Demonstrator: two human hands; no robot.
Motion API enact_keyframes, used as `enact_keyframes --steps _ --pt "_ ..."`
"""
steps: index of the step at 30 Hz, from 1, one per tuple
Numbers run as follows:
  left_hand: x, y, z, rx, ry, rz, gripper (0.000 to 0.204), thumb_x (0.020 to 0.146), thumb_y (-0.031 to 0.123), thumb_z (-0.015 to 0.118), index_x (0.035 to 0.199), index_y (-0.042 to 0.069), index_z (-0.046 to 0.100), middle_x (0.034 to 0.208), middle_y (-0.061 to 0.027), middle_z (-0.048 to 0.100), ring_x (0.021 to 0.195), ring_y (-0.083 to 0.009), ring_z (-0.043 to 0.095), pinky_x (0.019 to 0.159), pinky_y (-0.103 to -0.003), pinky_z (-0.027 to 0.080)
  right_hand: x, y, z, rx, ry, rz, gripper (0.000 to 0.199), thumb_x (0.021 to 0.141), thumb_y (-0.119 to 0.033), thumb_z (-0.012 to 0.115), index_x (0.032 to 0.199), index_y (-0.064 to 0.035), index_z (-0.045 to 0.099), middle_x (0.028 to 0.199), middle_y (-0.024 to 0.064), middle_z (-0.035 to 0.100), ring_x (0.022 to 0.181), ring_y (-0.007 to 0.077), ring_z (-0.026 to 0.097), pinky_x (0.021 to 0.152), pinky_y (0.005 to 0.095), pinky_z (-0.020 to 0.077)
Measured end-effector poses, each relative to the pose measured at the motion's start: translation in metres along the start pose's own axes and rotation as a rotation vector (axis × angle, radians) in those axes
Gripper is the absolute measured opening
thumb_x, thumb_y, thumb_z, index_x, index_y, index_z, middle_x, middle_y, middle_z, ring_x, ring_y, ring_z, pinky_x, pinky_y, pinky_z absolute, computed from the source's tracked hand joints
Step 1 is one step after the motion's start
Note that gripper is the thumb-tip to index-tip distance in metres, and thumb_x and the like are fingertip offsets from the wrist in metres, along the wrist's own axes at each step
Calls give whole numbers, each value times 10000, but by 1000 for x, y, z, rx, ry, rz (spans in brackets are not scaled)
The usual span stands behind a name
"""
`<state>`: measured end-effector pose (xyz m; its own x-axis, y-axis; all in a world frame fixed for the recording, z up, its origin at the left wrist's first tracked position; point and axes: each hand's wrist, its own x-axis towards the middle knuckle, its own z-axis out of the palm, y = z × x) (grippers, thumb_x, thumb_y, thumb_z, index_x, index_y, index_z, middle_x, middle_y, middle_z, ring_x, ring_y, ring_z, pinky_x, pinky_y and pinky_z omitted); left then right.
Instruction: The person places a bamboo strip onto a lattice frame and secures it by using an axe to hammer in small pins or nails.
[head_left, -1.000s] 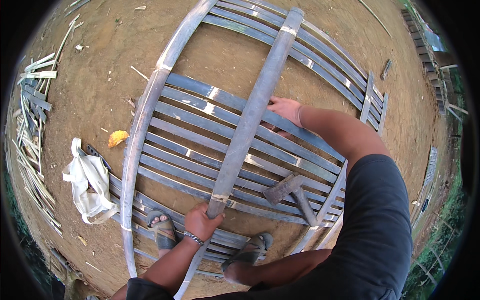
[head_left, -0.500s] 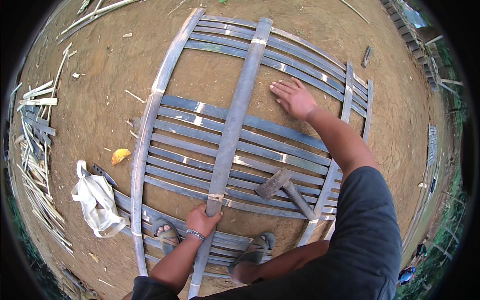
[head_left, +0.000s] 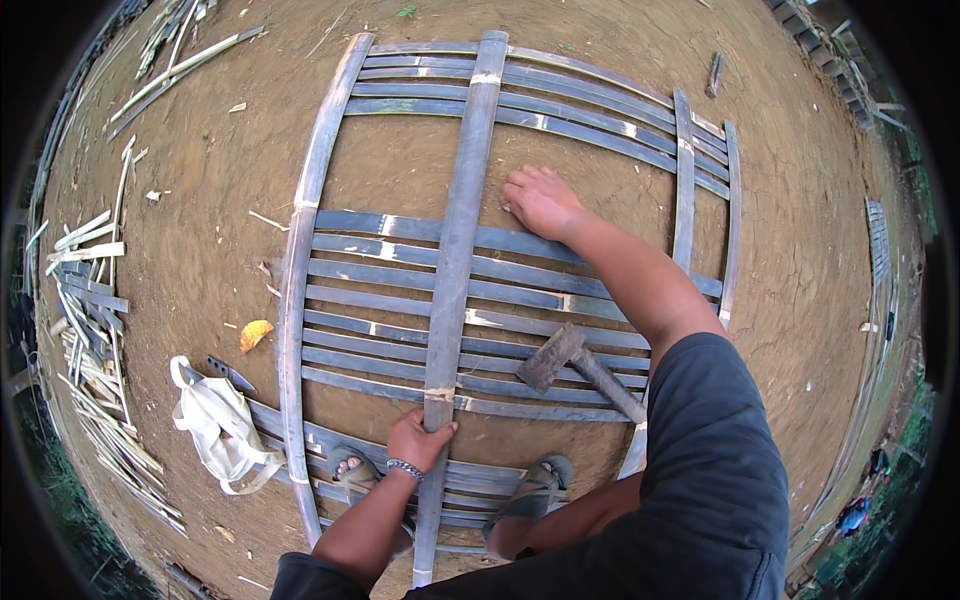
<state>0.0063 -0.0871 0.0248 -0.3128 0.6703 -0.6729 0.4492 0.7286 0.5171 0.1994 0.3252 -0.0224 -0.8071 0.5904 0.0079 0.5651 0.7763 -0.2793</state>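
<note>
A lattice of dark split-bamboo slats (head_left: 375,293) lies on the ground, with a long bamboo pole (head_left: 461,215) running lengthwise over its middle. My left hand (head_left: 420,440) is closed around the near part of this pole, below a pale joint. Farther off, my right hand (head_left: 541,203) is over the wide gap between two groups of slats, just right of the pole and apart from it. Its fingers are loosely bent with nothing seen in them. A wooden mallet (head_left: 552,358) rests across the slats, below my right forearm.
Left of the lattice lie a white cloth bag (head_left: 222,430), a dark blade (head_left: 229,373) and a yellow leaf (head_left: 255,335). Scattered bamboo strips (head_left: 100,400) pile up at the far left. My sandalled feet (head_left: 535,490) stand among the near slats.
My right hand has moved left and a little nearer, toward the pole, its stretched fingers now bent. My left hand keeps its grip on the pole. The whole view has shifted slightly.
</note>
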Motion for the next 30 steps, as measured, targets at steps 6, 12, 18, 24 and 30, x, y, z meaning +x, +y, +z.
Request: enact_keyframes --steps 6,12,18,24,30 --pt "-8 8 -5 52 13 11 394 751 338 885 911 1 758 825 -172 755 728 -260 737 703 -379 569 6 5 -7 54 -251 132 239 999 -281 567 1102 -110 700 1214 90 626 1234 295 544 1077 462 419" --pt "-23 25 -12 76 39 22 384 748 343 890 888 11 758 780 -157 744 688 -245 720 669 -374 559 -31 33 -19 -172 -58 -284 382 1020 -393 568 1333 -178 614 1528 68 508 1461 264 419 1203 506 312" --pt "-30 20 -12 51 93 88 396 747 355 893 876 9 750 766 -173 728 681 -280 715 664 -394 554 7 19 -26 -349 -396 -738 716 915 -591 638 1524 -245 491 1698 17 300 1588 246 225 1310 536 104" --pt "-34 22 -17 39 110 106 371 731 339 884 852 20 737 797 -199 696 744 -385 693 698 -449 553 52 16 56 58 -620 -640 795 910 -531 670 1578 -186 410 1677 93 336 1574 252 264 1301 527 157" --pt "-29 13 -12 11 94 91 346 735 329 866 846 28 737 811 -205 697 793 -405 691 732 -480 554 78 4 107 266 -603 -459 599 1087 -411 399 1637 -191 311 1705 93 274 1562 304 280 1302 477 198"
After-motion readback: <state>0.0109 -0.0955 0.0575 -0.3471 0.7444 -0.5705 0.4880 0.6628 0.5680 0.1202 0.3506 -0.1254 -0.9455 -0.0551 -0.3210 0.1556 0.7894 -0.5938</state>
